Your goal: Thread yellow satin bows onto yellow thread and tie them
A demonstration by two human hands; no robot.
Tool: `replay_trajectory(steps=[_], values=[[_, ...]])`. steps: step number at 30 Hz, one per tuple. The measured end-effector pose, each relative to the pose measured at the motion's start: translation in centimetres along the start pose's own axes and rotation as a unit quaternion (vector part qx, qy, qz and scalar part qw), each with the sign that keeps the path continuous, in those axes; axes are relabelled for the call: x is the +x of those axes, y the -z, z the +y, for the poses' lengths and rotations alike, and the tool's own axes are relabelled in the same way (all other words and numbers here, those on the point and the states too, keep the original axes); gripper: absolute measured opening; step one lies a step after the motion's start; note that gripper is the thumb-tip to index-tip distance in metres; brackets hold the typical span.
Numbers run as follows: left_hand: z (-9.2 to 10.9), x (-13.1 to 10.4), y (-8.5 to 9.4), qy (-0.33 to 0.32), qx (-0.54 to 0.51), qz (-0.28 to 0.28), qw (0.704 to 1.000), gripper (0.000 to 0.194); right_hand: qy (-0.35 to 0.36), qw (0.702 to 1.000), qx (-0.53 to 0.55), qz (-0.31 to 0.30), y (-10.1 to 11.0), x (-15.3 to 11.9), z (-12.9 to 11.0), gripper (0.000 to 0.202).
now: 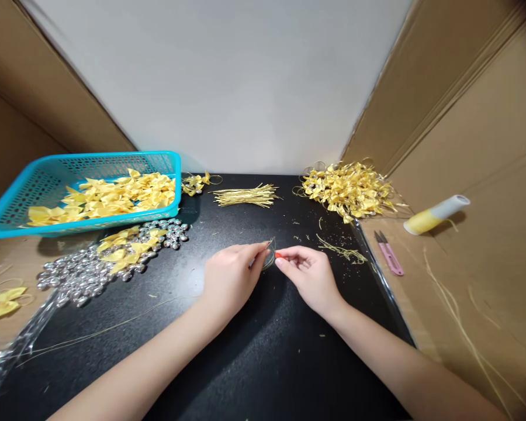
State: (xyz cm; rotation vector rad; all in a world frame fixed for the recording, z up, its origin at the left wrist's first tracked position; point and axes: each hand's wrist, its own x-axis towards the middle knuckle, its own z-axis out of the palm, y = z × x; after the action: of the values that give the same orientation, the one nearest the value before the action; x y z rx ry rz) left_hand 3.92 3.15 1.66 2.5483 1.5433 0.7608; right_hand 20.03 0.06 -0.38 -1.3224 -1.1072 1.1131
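Over the middle of the black table, my left hand (234, 270) pinches a thin thread (270, 244) between thumb and fingertips. Close to its right, my right hand (312, 273) has its thumb and forefinger closed on a small red object (279, 255). Thin loops of thread show between the two hands; their exact path is too fine to make out. A long pale thread (109, 328) runs from near my left wrist toward the lower left of the table.
A blue basket (81, 225) holds yellow ribbon pieces, with silver beads (83, 275) before it. Behind my hands lie yellow ties (246, 195). At right are finished-looking yellow bows (348, 188), cut ends (342, 251), pink snips (390, 255) and a thread spool (436, 214).
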Motion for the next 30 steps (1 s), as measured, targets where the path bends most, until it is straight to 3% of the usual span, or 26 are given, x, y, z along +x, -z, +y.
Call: replay_trajectory(steps=[18, 25, 30], values=[[-0.3, 0.6, -0.4, -0.064, 0.085, -0.007, 0.994, 0.033, 0.000, 1.000, -0.012, -0.013, -0.4, -0.2, -0.1, 0.019], [-1.6, 1.1, -0.3, -0.010, 0.057, 0.014, 0.998, 0.032, 0.008, 0.999, -0.039, -0.010, -0.6, -0.4, 0.4, 0.016], [-3.6, 2.0, 0.7, 0.036, 0.028, 0.046, 0.998, 0.029, 0.022, 0.999, -0.024, -0.010, 0.0, -0.3, -0.2, 0.016]])
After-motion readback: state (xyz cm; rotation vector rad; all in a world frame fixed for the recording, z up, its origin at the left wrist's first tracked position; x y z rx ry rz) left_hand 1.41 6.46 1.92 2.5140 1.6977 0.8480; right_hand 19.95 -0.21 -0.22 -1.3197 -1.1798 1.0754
